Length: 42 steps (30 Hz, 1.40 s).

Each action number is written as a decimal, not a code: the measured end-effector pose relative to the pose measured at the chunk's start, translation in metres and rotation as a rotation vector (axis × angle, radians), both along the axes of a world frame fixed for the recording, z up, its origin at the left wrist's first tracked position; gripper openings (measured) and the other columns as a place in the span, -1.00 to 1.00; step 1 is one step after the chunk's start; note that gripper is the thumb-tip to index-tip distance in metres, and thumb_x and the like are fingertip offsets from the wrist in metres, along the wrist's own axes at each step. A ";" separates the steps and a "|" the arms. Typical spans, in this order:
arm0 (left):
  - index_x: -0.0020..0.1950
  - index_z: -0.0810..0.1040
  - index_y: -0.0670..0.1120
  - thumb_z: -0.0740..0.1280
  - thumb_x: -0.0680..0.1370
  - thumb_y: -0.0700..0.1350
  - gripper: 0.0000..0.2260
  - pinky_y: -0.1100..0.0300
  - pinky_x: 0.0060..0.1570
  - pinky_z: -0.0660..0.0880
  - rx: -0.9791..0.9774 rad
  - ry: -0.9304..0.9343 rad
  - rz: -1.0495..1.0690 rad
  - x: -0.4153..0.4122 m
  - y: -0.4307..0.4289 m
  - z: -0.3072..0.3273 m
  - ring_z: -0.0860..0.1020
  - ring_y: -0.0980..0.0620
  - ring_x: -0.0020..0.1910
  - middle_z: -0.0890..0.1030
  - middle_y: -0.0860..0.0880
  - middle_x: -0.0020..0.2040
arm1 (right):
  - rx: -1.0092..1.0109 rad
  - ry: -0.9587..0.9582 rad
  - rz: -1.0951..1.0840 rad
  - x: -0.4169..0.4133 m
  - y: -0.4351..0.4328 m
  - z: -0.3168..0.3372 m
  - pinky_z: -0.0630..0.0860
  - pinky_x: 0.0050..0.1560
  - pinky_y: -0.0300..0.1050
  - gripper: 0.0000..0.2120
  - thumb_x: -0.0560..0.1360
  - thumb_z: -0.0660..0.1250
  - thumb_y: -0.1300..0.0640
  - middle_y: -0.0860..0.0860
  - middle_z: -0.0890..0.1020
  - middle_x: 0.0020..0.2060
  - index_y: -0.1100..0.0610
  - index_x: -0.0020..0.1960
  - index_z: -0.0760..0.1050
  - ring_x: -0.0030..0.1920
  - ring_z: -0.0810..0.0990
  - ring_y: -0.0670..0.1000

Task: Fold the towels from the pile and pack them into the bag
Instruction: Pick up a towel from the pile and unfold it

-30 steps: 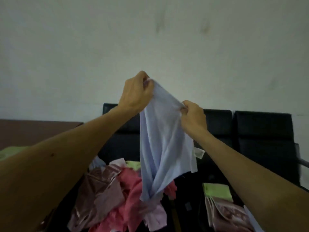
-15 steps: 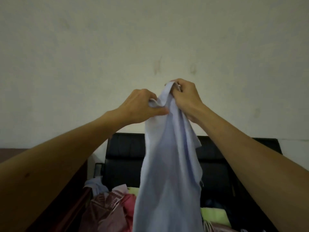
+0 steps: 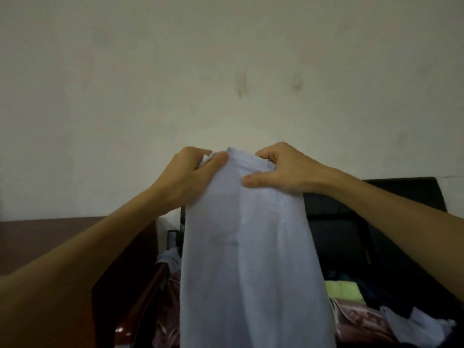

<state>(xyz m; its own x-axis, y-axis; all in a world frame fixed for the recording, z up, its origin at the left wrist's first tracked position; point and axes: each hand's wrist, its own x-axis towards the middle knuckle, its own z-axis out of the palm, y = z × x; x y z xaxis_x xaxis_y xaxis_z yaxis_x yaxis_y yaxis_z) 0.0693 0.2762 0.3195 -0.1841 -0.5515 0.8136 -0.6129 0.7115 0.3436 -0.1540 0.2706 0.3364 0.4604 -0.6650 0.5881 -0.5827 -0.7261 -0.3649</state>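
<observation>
Hands (image 3: 190, 177) (image 3: 283, 172), two; towel (image 3: 251, 259), one.

Stained pale wall (image 3: 226, 71) behind black seat (image 3: 401, 194), dim light.

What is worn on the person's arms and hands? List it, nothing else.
Nothing is worn where they show. The left hand and right hand are bare, without gloves; no rings or watch show. Both forearms are bare to the frame edge, no sleeves in view.
</observation>
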 end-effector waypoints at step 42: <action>-0.06 0.67 -0.25 0.53 0.41 0.05 -0.64 0.03 -0.06 0.58 0.748 0.729 -0.094 0.036 -0.024 -0.104 0.66 -0.15 -0.06 0.70 -0.22 -0.03 | 0.580 -0.183 -0.231 -0.043 -0.010 -0.067 0.32 -0.47 -0.22 -0.70 0.61 0.27 -0.04 0.00 0.45 -0.40 0.15 -0.18 0.46 -0.45 0.40 -0.09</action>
<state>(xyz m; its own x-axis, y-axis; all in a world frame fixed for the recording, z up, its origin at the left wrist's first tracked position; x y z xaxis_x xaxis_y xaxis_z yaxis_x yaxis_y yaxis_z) 0.1049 0.2525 0.2158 0.1454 -0.9685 0.2020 -0.0332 0.1992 0.9794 -0.1970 0.2601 0.2689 0.1938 -0.9681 0.1589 -0.5913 -0.2444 -0.7685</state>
